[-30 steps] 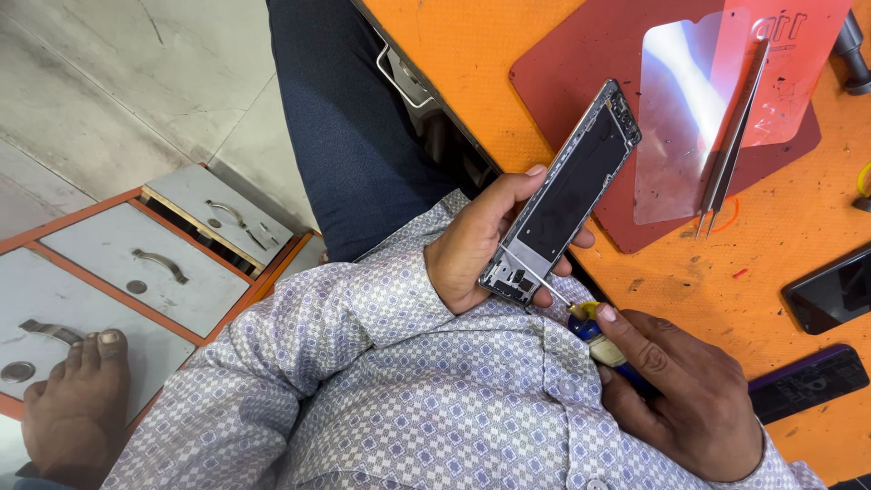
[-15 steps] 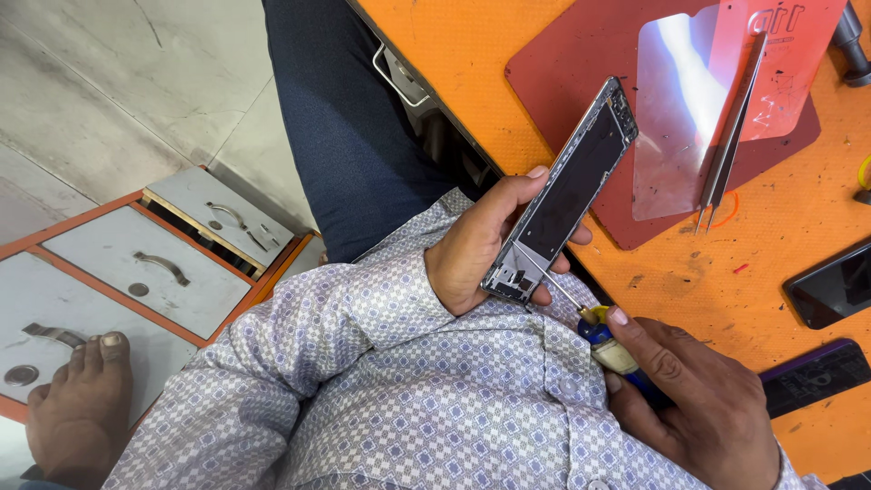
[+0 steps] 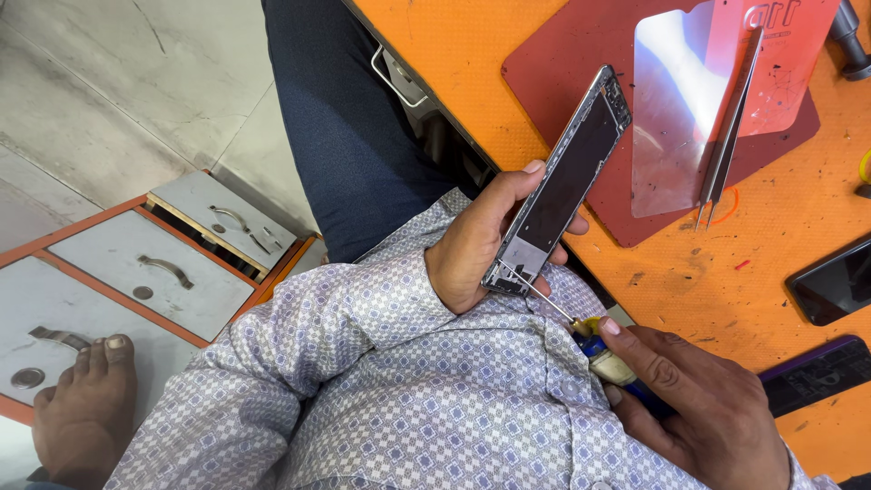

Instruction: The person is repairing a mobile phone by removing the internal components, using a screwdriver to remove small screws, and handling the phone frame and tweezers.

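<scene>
Screwdriver [image 3: 594, 340] in right hand [image 3: 703, 413] meets phone frame [image 3: 562, 186] edge, left hand [image 3: 481, 236] gripping.

1. A small phone repair workshop: an orange workbench [image 3: 689, 272] with a red work mat [image 3: 581, 63] just beyond the gripped, opened phone [image 3: 562, 186].
2. Tweezers [image 3: 726, 145] lie on the mat; other phones [image 3: 835, 281] rest right of the grip.
3. Metal drawers [image 3: 136, 272] sit on the floor, well left of it.
</scene>
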